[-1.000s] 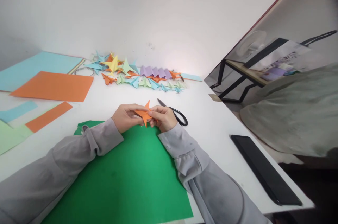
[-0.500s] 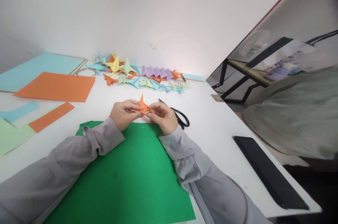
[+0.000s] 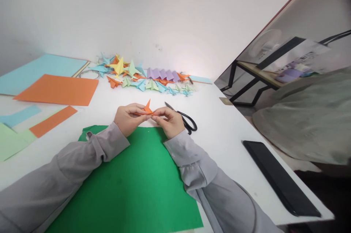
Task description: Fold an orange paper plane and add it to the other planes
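A small folded orange paper piece (image 3: pixel 148 108) is pinched between both hands above the far edge of the green sheet (image 3: pixel 131 181). One pointed flap of it stands up; its lower part is mostly hidden by fingers. My left hand (image 3: pixel 128 117) grips its left side with thumb and fingers. From the right, my right hand (image 3: pixel 170 121) pinches the other side, thumb and forefinger close together. Black-handled scissors (image 3: pixel 189 120) lie just beyond my right hand, blades partly behind it.
Folded paper figures (image 3: pixel 119 67) in several colours and a pleated purple strip (image 3: pixel 163 75) lie along the wall. Orange sheet (image 3: pixel 59 90), blue sheet (image 3: pixel 52 66) and a narrow orange strip (image 3: pixel 53 121) are at left. A black tray-like object (image 3: pixel 279 176) lies near the right table edge.
My right fingers have drawn in closer to the left ones, and the orange paper's right part now shows less. Its upright point has shifted slightly right.
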Motion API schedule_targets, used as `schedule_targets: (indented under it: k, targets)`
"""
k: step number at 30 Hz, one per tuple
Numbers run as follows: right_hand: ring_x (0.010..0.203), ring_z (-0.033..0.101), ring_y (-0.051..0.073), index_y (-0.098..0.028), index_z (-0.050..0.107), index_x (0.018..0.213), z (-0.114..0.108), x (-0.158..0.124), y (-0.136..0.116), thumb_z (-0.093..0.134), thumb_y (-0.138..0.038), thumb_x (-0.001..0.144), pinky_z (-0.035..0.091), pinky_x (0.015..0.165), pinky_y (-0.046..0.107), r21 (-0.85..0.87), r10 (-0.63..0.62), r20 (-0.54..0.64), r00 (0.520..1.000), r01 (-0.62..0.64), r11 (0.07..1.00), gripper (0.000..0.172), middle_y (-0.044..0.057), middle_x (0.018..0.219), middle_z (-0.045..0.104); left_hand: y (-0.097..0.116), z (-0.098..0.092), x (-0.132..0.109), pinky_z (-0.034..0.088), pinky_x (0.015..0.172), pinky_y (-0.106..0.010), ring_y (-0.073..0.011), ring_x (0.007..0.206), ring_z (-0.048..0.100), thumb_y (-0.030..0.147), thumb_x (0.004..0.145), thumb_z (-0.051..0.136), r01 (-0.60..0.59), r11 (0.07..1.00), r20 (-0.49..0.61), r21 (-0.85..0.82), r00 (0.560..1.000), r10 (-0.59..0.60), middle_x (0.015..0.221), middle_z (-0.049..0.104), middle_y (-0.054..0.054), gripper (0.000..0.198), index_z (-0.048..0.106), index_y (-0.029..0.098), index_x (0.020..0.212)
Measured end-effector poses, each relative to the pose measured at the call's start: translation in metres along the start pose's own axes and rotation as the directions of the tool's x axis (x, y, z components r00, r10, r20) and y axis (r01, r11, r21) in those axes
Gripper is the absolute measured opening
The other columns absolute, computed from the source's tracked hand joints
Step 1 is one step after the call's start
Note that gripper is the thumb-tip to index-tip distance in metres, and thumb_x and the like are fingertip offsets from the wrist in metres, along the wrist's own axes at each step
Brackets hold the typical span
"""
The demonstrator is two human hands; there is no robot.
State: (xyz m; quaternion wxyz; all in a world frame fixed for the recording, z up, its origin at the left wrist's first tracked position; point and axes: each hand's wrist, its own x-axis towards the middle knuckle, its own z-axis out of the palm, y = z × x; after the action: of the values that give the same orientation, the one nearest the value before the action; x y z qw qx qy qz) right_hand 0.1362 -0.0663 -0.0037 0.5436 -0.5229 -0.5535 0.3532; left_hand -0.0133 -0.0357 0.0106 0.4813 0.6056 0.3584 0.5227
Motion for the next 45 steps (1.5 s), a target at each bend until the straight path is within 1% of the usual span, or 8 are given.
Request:
schedule_targets:
  k: [8, 16, 21, 24, 29, 31, 36, 45]
  targets:
    - [0.071, 0.057, 0.017, -0.018, 0.061, 0.067, -0.001, 0.000, 0.004, 0.067, -0.029, 0.066, 0.046, 0.053, 0.026, -0.135, -0.114, -0.023, 0.993, 0.109, 0.985, 0.013, 0.004, 0.076, 0.060, -0.004, 0.001, 0.002, 0.052, 0.059, -0.027, -0.0166, 0.064, 0.063, 0.021, 0.048, 0.078, -0.034, 0.999, -0.050, 0.032, 0.998, 0.035, 0.070, 0.069, -0.007, 0.011, 0.070, 0.016, 0.053]
    - [0.066, 0.056, 0.016, -0.017, 0.060, 0.061, -0.002, 0.001, 0.010, 0.064, -0.033, 0.070, 0.045, 0.056, 0.028, -0.119, -0.095, 0.085, 0.992, 0.104, 0.987, 0.019, 0.006, 0.077, 0.062, -0.001, 0.001, 0.001, 0.054, 0.053, -0.026, -0.0131, 0.052, 0.062, 0.024, 0.050, 0.077, 0.099, 0.995, -0.025, -0.003, 0.995, -0.099, 0.063, 0.068, -0.004, 0.017, 0.068, 0.012, 0.058]
    - [0.068, 0.056, 0.015, -0.017, 0.062, 0.057, -0.004, 0.001, 0.007, 0.053, -0.043, 0.078, 0.042, 0.065, 0.030, -0.139, -0.147, 0.183, 0.972, 0.174, 0.975, 0.034, 0.006, 0.072, 0.062, 0.000, 0.000, 0.002, 0.054, 0.050, -0.027, -0.0157, 0.049, 0.064, 0.023, 0.051, 0.077, 0.192, 0.980, -0.022, -0.055, 0.981, -0.194, 0.055, 0.065, -0.003, 0.023, 0.061, 0.010, 0.061]
    - [0.066, 0.056, 0.015, -0.017, 0.060, 0.054, -0.006, 0.002, 0.007, 0.050, -0.050, 0.078, 0.042, 0.066, 0.030, -0.144, -0.069, 0.146, 0.987, 0.090, 0.985, 0.042, 0.004, 0.066, 0.061, -0.001, -0.001, 0.003, 0.054, 0.049, -0.026, -0.0175, 0.053, 0.066, 0.020, 0.050, 0.078, 0.218, 0.967, -0.034, -0.134, 0.974, -0.224, 0.054, 0.065, -0.002, 0.029, 0.053, 0.012, 0.063]
    - [0.055, 0.051, 0.012, -0.017, 0.060, 0.063, -0.006, 0.003, 0.005, 0.064, -0.053, 0.065, 0.040, 0.054, 0.026, -0.008, 0.094, 0.081, 0.992, -0.094, 0.996, 0.036, 0.000, 0.059, 0.059, -0.001, -0.001, 0.004, 0.054, 0.048, -0.027, -0.0181, 0.053, 0.066, 0.017, 0.047, 0.079, 0.267, 0.944, -0.027, -0.192, 0.961, -0.277, 0.057, 0.065, -0.001, 0.042, 0.053, 0.012, 0.079]
    - [0.052, 0.050, 0.010, -0.016, 0.061, 0.065, -0.004, 0.002, 0.003, 0.067, -0.051, 0.063, 0.039, 0.052, 0.025, 0.047, 0.107, 0.105, 0.989, -0.112, 0.993, 0.035, -0.001, 0.058, 0.059, 0.000, -0.001, 0.003, 0.054, 0.048, -0.028, -0.0175, 0.052, 0.065, 0.019, 0.046, 0.080, 0.283, 0.940, -0.004, -0.193, 0.957, -0.289, 0.058, 0.066, -0.002, 0.043, 0.057, 0.011, 0.080]
    - [0.050, 0.054, 0.011, -0.016, 0.063, 0.070, -0.001, -0.002, 0.001, 0.076, -0.040, 0.058, 0.041, 0.051, 0.024, 0.125, 0.110, 0.201, 0.973, -0.137, 0.983, 0.030, -0.002, 0.055, 0.062, 0.002, 0.001, 0.000, 0.054, 0.048, -0.027, -0.0150, 0.045, 0.062, 0.024, 0.041, 0.083, 0.331, 0.928, 0.031, -0.171, 0.943, -0.331, 0.054, 0.065, -0.001, 0.036, 0.060, 0.010, 0.065]
    - [0.038, 0.050, 0.009, -0.014, 0.063, 0.057, 0.001, -0.005, -0.009, 0.078, -0.042, 0.052, 0.041, 0.041, 0.022, 0.186, 0.135, 0.140, 0.981, -0.160, 0.969, 0.033, -0.001, 0.044, 0.059, 0.004, 0.000, 0.001, 0.052, 0.046, -0.024, -0.0122, 0.043, 0.060, 0.027, 0.040, 0.083, 0.400, 0.888, 0.126, -0.226, 0.916, -0.380, 0.052, 0.065, -0.002, 0.033, 0.062, 0.011, 0.060]
